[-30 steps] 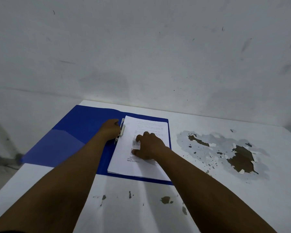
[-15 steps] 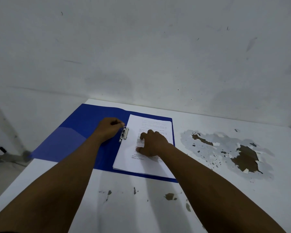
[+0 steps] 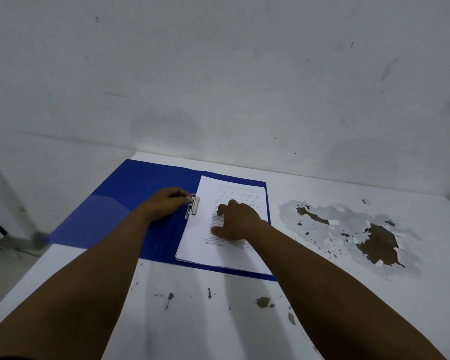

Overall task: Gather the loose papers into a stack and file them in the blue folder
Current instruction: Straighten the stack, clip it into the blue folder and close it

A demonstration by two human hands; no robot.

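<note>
On the right half of the open blue folder [image 3: 130, 196] lies the squared paper stack [image 3: 226, 245], its left edge under the metal clamp [image 3: 192, 207]. The right hand [image 3: 238, 222] presses flat on the sheets, fingers spread; the left hand [image 3: 166, 202] pinches the clamp's lever. Gathering looks done; securing the clamp and closing the cover on the white table [image 3: 205, 320] likely remain.

single head view, forward and down over the table [image 3: 322, 320], close

White paper stack [image 3: 226, 224] lies in open blue folder [image 3: 140, 193].
</note>
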